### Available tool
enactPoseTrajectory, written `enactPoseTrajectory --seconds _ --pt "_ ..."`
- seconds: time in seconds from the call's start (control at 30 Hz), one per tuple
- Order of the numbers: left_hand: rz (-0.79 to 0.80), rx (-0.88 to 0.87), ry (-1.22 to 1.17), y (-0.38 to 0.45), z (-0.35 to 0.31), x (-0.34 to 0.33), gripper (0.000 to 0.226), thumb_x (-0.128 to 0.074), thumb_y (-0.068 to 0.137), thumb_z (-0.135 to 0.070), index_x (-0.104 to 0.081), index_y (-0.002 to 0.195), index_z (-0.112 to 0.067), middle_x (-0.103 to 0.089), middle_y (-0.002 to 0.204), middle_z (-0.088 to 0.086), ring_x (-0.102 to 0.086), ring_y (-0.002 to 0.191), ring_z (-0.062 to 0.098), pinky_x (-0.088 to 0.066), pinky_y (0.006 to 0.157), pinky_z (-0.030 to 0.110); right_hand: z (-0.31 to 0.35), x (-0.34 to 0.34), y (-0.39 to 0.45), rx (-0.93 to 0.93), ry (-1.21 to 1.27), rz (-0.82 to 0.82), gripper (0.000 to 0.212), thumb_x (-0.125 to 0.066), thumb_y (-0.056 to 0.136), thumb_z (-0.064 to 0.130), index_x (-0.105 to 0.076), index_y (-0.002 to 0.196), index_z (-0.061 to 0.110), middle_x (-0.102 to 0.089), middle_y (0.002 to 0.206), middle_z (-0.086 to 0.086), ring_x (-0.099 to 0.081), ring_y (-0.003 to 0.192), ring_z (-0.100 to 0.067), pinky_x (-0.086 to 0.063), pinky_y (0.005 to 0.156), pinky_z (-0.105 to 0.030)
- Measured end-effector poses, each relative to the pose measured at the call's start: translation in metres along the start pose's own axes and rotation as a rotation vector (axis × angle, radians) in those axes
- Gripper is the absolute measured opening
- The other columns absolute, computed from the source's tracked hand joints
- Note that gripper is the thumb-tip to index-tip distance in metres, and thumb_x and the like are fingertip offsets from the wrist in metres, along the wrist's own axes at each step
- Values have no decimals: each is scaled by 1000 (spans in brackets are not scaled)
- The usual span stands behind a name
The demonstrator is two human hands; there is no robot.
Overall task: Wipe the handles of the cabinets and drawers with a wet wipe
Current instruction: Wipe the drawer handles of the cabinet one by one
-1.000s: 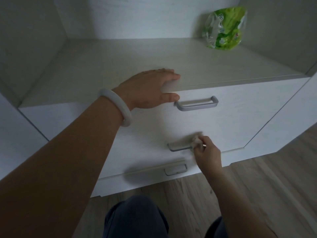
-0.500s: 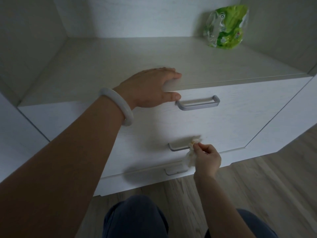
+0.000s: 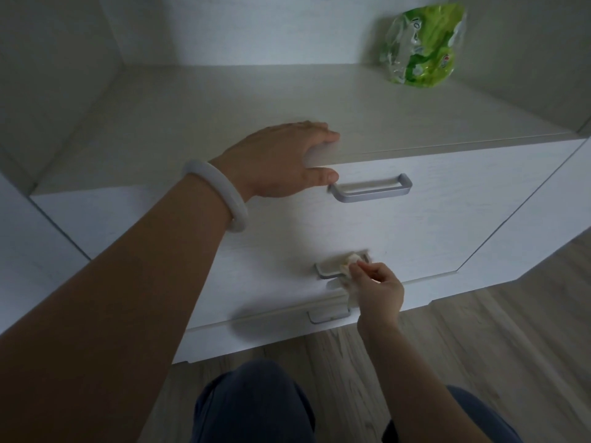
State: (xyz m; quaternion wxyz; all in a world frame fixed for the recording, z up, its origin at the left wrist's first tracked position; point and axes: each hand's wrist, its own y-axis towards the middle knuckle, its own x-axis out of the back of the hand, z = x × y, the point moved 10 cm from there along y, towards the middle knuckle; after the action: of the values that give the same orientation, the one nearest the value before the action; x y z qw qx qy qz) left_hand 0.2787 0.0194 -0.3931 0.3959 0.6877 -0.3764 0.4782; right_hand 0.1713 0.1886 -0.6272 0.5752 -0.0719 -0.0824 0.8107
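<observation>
The pale wood-grain drawer unit [image 3: 447,219] is steadied by the left hand [image 3: 275,161], laid flat with straight fingers over its top edge. The grey metal bar handle of the middle drawer [image 3: 329,272] is judged rigid and smooth. The small crumpled white wet wipe [image 3: 348,263], judged soft, limp and slippery, is pinched against it by the right hand [image 3: 377,292]; bunched folds are best gripped.

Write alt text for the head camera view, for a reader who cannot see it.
A person's right hand pinches a wet wipe against the middle drawer handle of a white cabinet. The left hand, a pale bangle on its wrist, rests flat on the cabinet's top edge beside the top handle. A green packet sits at the back right of the shelf.
</observation>
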Motion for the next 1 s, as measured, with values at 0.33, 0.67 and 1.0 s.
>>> enactPoseTrajectory --seconds 0.33,0.67,1.0 --pt "15 23 -2 -2 0 0 68 -54 89 -53 -29 149 -31 -21 159 -8 -19 146 9 -15 119 30 1 -32 -27 78 -102 130 7 -71 85 13 -70 78 14 -68 73 0 -61 65 -8 -49 59 -17" --pt "4 37 -13 -3 0 2 68 -56 88 -53 -31 148 -32 -23 158 -9 -21 145 9 -16 118 29 -11 -32 -28 -36 3 87 11 -73 83 10 -69 73 13 -66 70 -1 -62 68 -13 -53 65 -25" --pt "2 40 -14 -2 0 2 68 -56 88 -53 -31 148 -33 -23 158 -10 -20 145 9 -17 119 32 -5 -1 1 -62 108 -50 12 -70 85 3 -62 77 6 -66 79 -3 -66 73 -15 -54 61 -15"
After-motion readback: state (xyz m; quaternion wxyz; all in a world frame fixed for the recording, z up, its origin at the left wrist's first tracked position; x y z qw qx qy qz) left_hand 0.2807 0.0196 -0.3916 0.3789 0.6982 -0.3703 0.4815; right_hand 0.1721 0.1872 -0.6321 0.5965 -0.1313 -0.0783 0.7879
